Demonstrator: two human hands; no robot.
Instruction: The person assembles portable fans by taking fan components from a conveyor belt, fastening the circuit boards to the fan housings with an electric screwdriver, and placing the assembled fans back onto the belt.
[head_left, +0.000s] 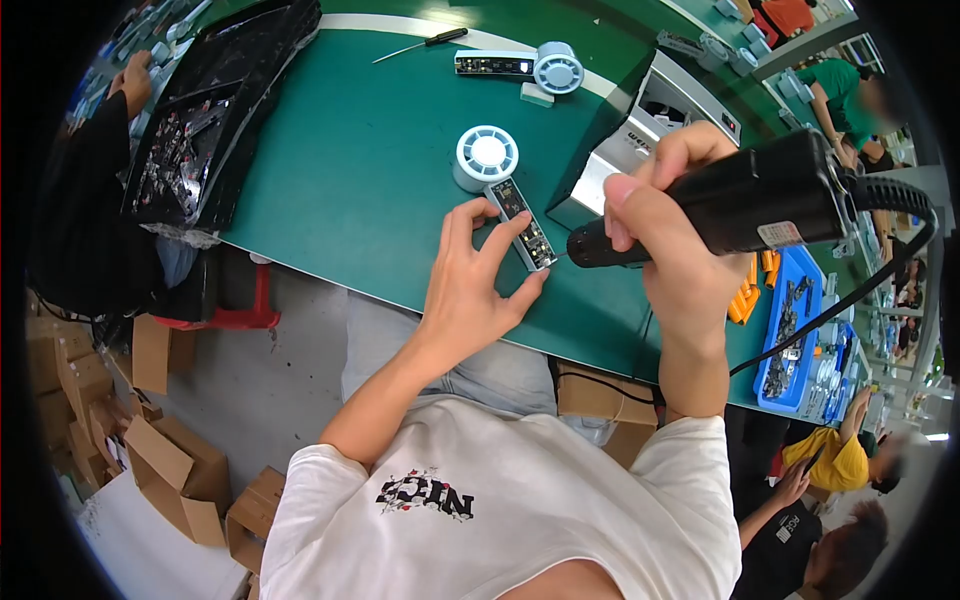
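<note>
A small handheld fan lies on the green work mat, with its round light-blue head point(487, 152) pointing away from me and its handle point(535, 246) open, showing a circuit board. My left hand point(475, 270) grips this handle, fingers along one side and thumb near its lower end. My right hand point(675, 215) is wrapped round a black corded electric screwdriver point(755, 190). Held nearly level, its tip points left at the handle's lower end; whether it touches a screw there I cannot tell.
A second opened fan point(557, 70) and a hand screwdriver point(445, 37) lie farther back. A silver metal box point(610, 165) stands beyond my right hand. Black bin point(235, 110) at left; blue tray point(793, 330) of small parts and orange pieces point(742, 303) at right. Co-workers sit on both sides.
</note>
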